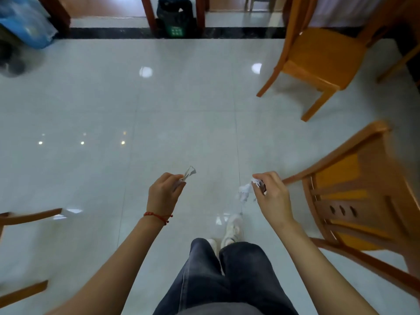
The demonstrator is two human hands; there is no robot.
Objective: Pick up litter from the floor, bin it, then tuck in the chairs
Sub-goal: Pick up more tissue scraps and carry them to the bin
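My left hand (164, 193) is closed on a small clear plastic wrapper (189, 173) that sticks out past the fingers. My right hand (271, 192) grips crumpled white paper (244, 192) together with a small dark scrap. Both hands are held out over the shiny tiled floor. A green bin with a black liner (175, 17) stands far ahead at the top centre, between two dark wooden posts. One orange wooden chair (318, 57) stands at the upper right, pulled away from a table. A second wooden chair (354, 196) is close beside my right hand.
Part of another wooden chair (29, 218) shows at the left edge. A blue plastic bag or container (25, 23) sits at the top left. My legs in dark jeans and white shoes (231, 230) are below the hands. A black floor strip (113, 32) runs before the bin.
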